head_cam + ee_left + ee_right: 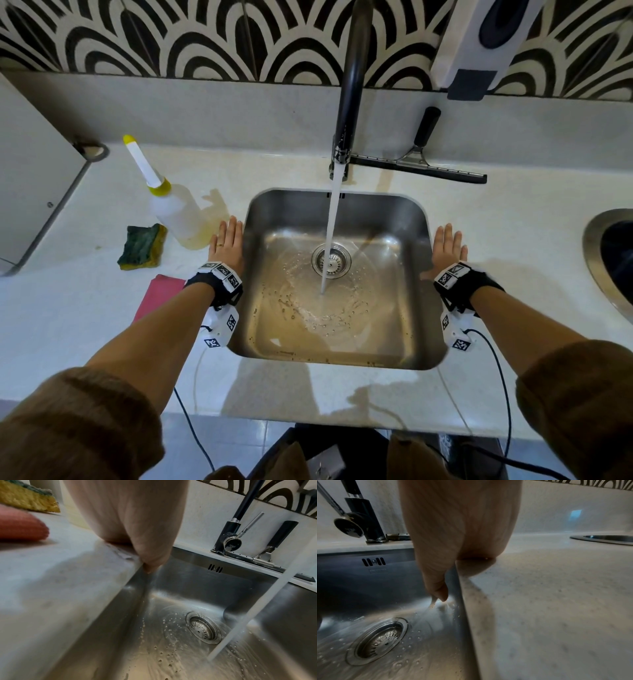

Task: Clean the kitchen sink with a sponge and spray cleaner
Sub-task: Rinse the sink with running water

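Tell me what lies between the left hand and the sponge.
In the head view, the bottle's base sits between left hand and sponge; below it, bare countertop.

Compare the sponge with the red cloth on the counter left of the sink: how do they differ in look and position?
The sponge is a thick block, dark green on top and yellow below; the red cloth is one colour, flat and folded. The sponge lies farther back, beside the bottle; the cloth lies nearer the person, partly hidden under the left hand's forearm. Both rest untouched on the countertop.

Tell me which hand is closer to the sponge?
The left hand, flat beside the sink; the sponge lies just past it, while the right hand is across the sink.
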{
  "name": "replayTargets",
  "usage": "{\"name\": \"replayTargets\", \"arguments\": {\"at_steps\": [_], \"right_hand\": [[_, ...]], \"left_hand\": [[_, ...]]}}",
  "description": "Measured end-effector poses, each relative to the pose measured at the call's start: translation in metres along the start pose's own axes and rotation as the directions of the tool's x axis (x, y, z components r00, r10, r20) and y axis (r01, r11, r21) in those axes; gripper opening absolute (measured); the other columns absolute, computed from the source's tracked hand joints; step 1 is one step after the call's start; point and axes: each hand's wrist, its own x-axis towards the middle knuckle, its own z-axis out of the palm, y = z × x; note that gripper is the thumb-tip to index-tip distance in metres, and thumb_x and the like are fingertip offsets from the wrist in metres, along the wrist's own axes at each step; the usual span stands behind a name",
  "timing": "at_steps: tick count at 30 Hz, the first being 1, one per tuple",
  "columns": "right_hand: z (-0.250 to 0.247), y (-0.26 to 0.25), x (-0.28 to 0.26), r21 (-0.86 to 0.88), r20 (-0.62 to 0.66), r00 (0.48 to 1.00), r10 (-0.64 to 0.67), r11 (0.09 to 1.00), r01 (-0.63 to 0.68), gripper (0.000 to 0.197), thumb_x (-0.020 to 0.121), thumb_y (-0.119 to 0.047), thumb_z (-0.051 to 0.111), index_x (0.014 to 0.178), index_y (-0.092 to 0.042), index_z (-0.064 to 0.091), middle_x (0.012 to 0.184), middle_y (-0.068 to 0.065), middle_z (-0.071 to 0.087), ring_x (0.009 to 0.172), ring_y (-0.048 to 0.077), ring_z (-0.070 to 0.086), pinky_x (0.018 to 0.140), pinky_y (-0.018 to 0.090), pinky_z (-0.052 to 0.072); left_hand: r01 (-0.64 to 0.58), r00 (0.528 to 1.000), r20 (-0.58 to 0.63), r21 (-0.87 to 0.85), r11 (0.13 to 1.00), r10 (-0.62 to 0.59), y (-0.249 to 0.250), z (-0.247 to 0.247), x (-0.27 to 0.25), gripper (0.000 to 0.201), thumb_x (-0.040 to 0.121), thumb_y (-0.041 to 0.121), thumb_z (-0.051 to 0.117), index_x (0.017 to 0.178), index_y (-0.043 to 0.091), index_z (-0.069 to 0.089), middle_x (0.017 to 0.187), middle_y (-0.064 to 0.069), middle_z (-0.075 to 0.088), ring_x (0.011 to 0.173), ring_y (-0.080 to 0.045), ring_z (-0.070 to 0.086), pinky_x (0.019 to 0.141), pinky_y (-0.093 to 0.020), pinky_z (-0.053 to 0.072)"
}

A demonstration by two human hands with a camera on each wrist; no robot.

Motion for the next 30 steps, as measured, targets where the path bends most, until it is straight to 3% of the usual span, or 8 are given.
{"name": "replayTargets", "arguments": {"at_steps": [30], "right_hand": [[0.0018, 0.0008, 0.0025, 0.015, -0.008, 1.000, -0.002, 1.000, 0.002, 0.118, 0.078, -0.035, 0.073, 0.146, -0.004, -0.018, 0.155, 0.014, -0.022, 0.145, 0.035, -0.016, 0.118, 0.046, 0.000]], "left_hand": [[-0.001, 1.000, -0.004, -0.024, 1.000, 0.001, -0.0002, 0.0013, 0.0008, 0.077, 0.090, -0.004, 0.036, 0.150, 0.009, -0.010, 0.158, -0.006, -0.018, 0.147, -0.024, -0.013, 0.120, -0.039, -0.001]]}}
